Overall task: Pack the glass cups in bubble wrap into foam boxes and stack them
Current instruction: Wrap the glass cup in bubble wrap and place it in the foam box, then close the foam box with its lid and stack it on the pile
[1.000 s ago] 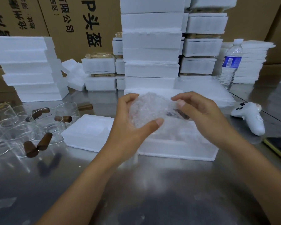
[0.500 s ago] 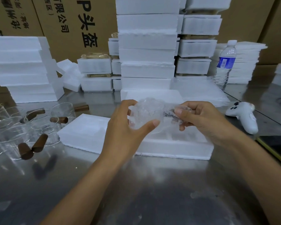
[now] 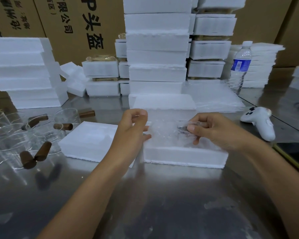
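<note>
Where the steel table runs out at the left, bare glass cups with brown handles lie crowded together, and a stack of foam slabs stands behind them. Just to their right a foam lid lies flat, its far corner under the left hand. That hand's upper fingers are curled and its lower fingertips touch the left edge of the bubble-wrapped cup; whether it actually grips the wrap cannot be told. The wrapped cup sits low in the open top of a foam box, which touches the lid's right side. At the cup's right end, the right hand pinches the wrap between thumb and curled fingers, where something dark shows through. Behind both hands rises a tall stack of foam boxes. Farther right stand a water bottle and, nearer, a white controller lying on the table.
</note>
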